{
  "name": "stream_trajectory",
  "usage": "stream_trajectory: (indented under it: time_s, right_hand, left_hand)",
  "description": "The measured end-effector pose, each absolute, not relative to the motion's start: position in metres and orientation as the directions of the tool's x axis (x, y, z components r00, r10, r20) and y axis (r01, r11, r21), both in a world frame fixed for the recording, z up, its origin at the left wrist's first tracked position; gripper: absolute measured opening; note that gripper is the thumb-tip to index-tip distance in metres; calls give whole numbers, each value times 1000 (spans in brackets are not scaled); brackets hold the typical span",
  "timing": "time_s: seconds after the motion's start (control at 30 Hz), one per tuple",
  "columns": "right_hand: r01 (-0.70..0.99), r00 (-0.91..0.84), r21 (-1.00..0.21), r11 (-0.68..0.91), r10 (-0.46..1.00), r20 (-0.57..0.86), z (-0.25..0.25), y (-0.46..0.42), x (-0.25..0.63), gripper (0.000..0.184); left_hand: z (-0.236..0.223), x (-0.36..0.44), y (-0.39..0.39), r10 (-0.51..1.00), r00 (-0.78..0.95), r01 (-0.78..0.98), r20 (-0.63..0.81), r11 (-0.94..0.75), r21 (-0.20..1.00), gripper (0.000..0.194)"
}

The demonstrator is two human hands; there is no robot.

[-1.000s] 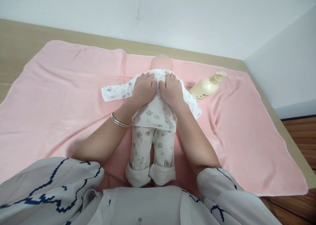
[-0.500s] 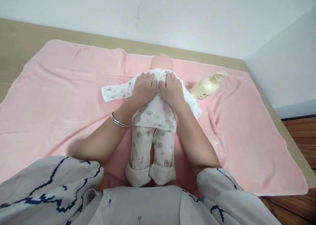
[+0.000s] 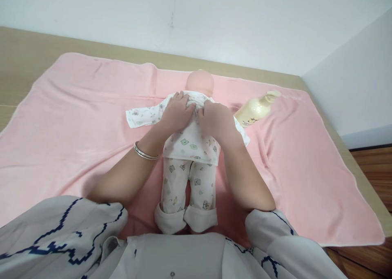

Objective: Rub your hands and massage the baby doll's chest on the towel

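Observation:
A baby doll with a bare head (image 3: 200, 82) lies along the middle of a pink blanket (image 3: 76, 107), its feet toward me. It wears a white printed shirt (image 3: 190, 142) and matching trousers (image 3: 180, 185) with rolled cuffs. My left hand (image 3: 176, 114), a silver bangle (image 3: 143, 153) on its wrist, rests on the doll's left shoulder, fingers curled onto the shirt near the collar. My right hand (image 3: 216, 120) lies beside it on the other shoulder, fingers bent and closed on the shirt. The fabric bunches between my thumbs below the doll's neck.
A cream pump bottle (image 3: 255, 109) lies on its side on the blanket, just right of the doll. The blanket covers a light wooden surface (image 3: 18, 50) set against a white wall. Dark wooden floor (image 3: 373, 169) shows past the right edge.
My right hand's fingers have curled from flat into a grip on the shirt, and both hands have drawn slightly toward the collar. The doll and bottle have not moved.

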State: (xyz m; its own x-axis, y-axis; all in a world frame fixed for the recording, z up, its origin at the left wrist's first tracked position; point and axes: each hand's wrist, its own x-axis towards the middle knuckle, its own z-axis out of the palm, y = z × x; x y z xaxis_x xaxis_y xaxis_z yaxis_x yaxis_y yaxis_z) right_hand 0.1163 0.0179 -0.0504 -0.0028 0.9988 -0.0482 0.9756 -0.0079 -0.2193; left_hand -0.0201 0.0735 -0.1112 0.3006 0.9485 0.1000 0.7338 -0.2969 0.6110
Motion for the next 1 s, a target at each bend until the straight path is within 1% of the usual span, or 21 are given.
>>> stream_trajectory:
  time_s: [0.07, 0.1, 0.17, 0.27, 0.33, 0.4, 0.5, 0.63, 0.73, 0.87, 1.0]
  right_hand:
    - [985, -13, -172, 4, 999, -53, -45, 12, 112, 39]
    - [985, -16, -170, 7, 999, -49, -44, 12, 113, 38]
    - [975, -2, -222, -7, 999, -40, -47, 18, 117, 36]
    - [941, 51, -333, -58, 998, -28, -63, 37, 127, 40]
    - [932, 84, -353, -82, 996, -10, -75, 48, 132, 44]
    - [937, 97, -339, -84, 995, 21, -82, 53, 133, 47]
    - [950, 63, -307, -49, 997, 35, -79, 45, 129, 45]
    - [965, 10, -262, -14, 1000, -18, -60, 23, 120, 37]
    - [963, 22, -268, -30, 999, -35, -53, 17, 118, 34]
    - [935, 39, -351, -46, 999, -28, -67, 36, 125, 42]
    - [926, 77, -374, -57, 996, 38, -86, 55, 131, 48]
  left_hand:
    - [-114, -21, 78, 957, 281, 740, 67, -260, 620, 58]
    - [-113, -21, 77, 960, 274, 747, 60, -251, 615, 59]
    - [-106, -19, 70, 961, 268, 767, 63, -253, 590, 57]
    - [-91, -14, 53, 954, 288, 795, 78, -284, 536, 48]
    - [-83, -12, 44, 942, 323, 802, 96, -326, 501, 41]
    - [-81, -11, 42, 929, 351, 793, 120, -363, 489, 36]
    - [-86, -14, 52, 923, 365, 764, 120, -370, 529, 34]
    - [-101, -19, 73, 934, 344, 760, 102, -340, 554, 42]
    - [-108, -20, 78, 944, 305, 772, 123, -321, 548, 48]
    - [-103, -15, 64, 944, 292, 789, 155, -329, 519, 46]
    - [-88, -11, 49, 919, 353, 781, 177, -393, 485, 34]
